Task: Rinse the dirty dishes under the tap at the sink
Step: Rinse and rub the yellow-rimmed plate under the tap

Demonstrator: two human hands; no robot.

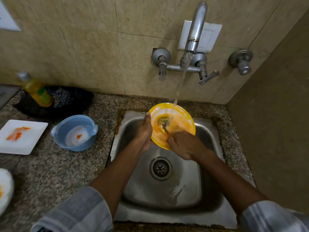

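- Two hands work one dish: the left hand [145, 131] has its fingers curled round the rim of the yellow plate [181, 118], holding it tilted over the sink [207, 195].
- Tap [194, 37] water lands on the plate's face.
- Right hand [184, 144] has fingers bunched on something dark, seemingly a scrubber, against the plate.
- Step in hand: rinsing this first plate, orange residue remaining.
- Next likely: turning the plate under the stream, then fetching the blue bowl [75, 133] or white square plate [21, 136] from the bench [66, 168].
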